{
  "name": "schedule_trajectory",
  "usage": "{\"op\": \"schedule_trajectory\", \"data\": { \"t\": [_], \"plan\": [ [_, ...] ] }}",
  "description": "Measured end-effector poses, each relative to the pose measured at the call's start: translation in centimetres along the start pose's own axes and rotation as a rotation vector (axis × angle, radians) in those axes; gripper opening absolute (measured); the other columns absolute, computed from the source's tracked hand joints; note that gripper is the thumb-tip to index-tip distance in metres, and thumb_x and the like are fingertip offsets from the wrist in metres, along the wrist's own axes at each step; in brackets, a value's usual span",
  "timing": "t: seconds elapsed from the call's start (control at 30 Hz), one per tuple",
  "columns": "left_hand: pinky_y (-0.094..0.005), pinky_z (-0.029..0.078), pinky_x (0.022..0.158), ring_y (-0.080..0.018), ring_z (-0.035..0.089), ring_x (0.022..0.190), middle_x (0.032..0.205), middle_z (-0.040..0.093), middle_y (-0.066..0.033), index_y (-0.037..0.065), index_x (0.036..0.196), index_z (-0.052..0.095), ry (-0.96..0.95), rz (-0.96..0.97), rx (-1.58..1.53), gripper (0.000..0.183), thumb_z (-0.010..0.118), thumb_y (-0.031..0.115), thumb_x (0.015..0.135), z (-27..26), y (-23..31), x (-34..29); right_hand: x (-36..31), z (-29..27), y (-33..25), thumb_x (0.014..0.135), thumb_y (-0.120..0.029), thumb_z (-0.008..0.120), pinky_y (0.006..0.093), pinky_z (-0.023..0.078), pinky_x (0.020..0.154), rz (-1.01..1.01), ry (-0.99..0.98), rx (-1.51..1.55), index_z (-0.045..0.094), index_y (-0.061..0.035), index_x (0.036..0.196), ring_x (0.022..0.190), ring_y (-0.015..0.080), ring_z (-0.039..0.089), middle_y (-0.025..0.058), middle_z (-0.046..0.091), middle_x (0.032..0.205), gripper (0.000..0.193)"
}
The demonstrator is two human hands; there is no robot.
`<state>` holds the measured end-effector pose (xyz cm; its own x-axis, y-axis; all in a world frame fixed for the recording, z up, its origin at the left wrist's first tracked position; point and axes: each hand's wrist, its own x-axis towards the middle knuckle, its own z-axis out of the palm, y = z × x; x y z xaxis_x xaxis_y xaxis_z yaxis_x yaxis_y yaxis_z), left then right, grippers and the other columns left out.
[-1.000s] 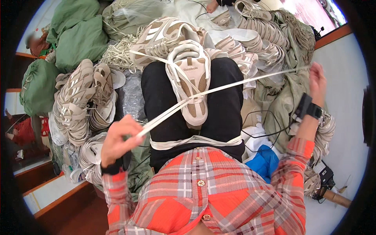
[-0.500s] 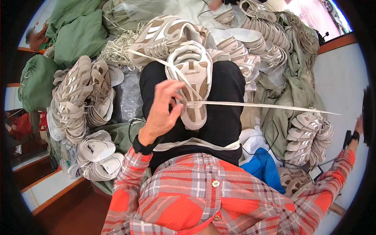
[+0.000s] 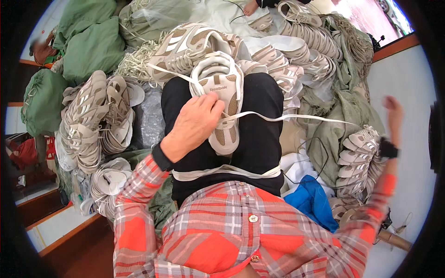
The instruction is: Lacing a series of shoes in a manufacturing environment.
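A beige and white sneaker upper (image 3: 225, 98) with brown mesh lies across my black-trousered thighs, toe toward me. My left hand (image 3: 197, 121) rests on its left side, fingers curled and pressed against the upper; the palm side is hidden. A flat cream shoelace (image 3: 287, 116) leaves the upper near the toe and runs slackly to the right. Its other part (image 3: 178, 74) stretches up-left from the collar. Out at the far right, my right hand (image 3: 394, 111) is raised and blurred by motion, apart from the visible lace; whether it holds anything does not show.
Stacked shoe uppers stand at left (image 3: 90, 118), far right (image 3: 359, 157) and beyond my knees. A bundle of loose laces (image 3: 139, 60) lies at the back. Green sacks (image 3: 95, 48), blue cloth (image 3: 313, 201) and a black cable surround me. Another person's hand (image 3: 250, 8) shows at the top.
My right hand has swung inward and upward from the far right edge. The taut lace has gone slack and wavy. My left hand's fingers have closed against the upper.
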<state>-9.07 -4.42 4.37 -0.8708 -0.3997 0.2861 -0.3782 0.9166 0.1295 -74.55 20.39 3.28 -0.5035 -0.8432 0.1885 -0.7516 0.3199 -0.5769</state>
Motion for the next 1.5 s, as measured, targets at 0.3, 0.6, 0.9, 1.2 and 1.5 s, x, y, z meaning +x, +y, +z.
{"op": "schedule_trajectory", "data": {
  "t": [0.3, 0.6, 0.9, 1.2, 1.5],
  "plan": [
    [-0.041, 0.049, 0.058, -0.0329, 0.061, 0.071, 0.083, 0.06, -0.0125, 0.007, 0.1, 0.061, 0.051, -0.461, -0.002, 0.014, 0.056, 0.011, 0.088, -4.7, -3.0, -7.5, -11.8, 29.6, -37.9, 0.075, -0.005, 0.061, 0.0366, 0.038, 0.067, -0.484, -0.001, 0.054, 0.06, -0.0077, 0.073, 0.074, 0.0255, 0.049, 0.0063, 0.049, 0.074, 0.003],
    [-0.0387, 0.046, 0.066, -0.0326, 0.059, 0.075, 0.08, 0.058, -0.0142, 0.003, 0.099, 0.064, 0.01, -0.4, -0.385, 0.016, 0.058, 0.009, 0.085, 2.9, 3.4, -0.9, -12.4, 30.2, -38.5, 0.065, -0.006, 0.059, 0.0349, 0.031, 0.069, -0.533, -0.008, -0.006, 0.055, -0.0104, 0.067, 0.075, 0.0228, 0.042, 0.0044, 0.045, 0.075, 0.006],
    [-0.0386, 0.046, 0.064, -0.0322, 0.06, 0.075, 0.081, 0.058, -0.0119, 0.005, 0.096, 0.065, -0.039, -0.39, -0.287, 0.014, 0.057, 0.01, 0.085, 2.7, 3.5, 0.1, -13.1, 30.1, -38.8, 0.062, -0.01, 0.063, 0.0364, 0.033, 0.071, -0.52, -0.068, -0.052, 0.061, -0.0099, 0.072, 0.081, 0.023, 0.046, 0.0047, 0.05, 0.079, 0.01],
    [-0.0384, 0.047, 0.063, -0.0307, 0.06, 0.074, 0.081, 0.056, -0.0099, 0.007, 0.091, 0.065, -0.078, -0.353, -0.28, 0.011, 0.058, 0.011, 0.084, 3.0, 2.7, 0.3, -13.6, 31.8, -39.3, 0.061, -0.01, 0.064, 0.0372, 0.036, 0.075, -0.478, -0.027, -0.073, 0.061, -0.0071, 0.074, 0.084, 0.0248, 0.049, 0.0074, 0.054, 0.08, 0.013],
    [-0.0361, 0.045, 0.062, -0.0254, 0.057, 0.075, 0.083, 0.05, -0.0091, 0.005, 0.084, 0.056, -0.192, 0.059, 0.019, 0.011, 0.06, 0.009, 0.075, 3.0, 1.3, 1.4, -13.5, 32.4, -39.5, 0.063, 0.002, 0.058, 0.0374, 0.035, 0.07, -0.393, 0.016, 0.142, 0.047, -0.0051, 0.084, 0.076, 0.0275, 0.049, 0.0091, 0.054, 0.073, 0.024]
  ]
}}
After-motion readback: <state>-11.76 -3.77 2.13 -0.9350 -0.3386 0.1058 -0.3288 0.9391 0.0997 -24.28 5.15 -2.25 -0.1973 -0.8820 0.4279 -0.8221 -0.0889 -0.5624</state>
